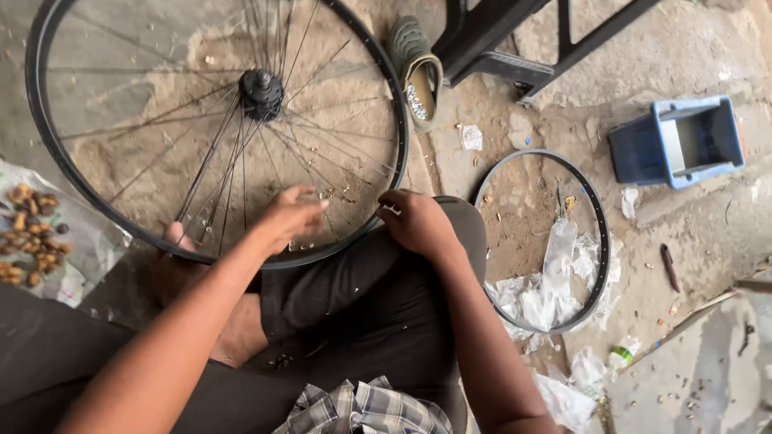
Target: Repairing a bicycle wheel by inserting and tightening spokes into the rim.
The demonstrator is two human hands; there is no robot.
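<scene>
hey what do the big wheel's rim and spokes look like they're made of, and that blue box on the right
Rim: thin, dark hoop, probably painted or anodised metal, matte. Spokes: fine straight wires, likely steel, some glinting. Blue box: thick moulded walls, even colour, dull sheen, so probably plastic. The left hand and right hand are at the rim's near edge.

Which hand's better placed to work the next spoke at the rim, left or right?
Left, probably. The left hand already has its fingertips among the spokes just inside the rim. The right hand sits at the rim's outer edge, pinching a small pale piece.

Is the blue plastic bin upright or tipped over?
Tipped: the blue bin lies on its side on the ground, its opening facing the camera, apparently empty.
</scene>
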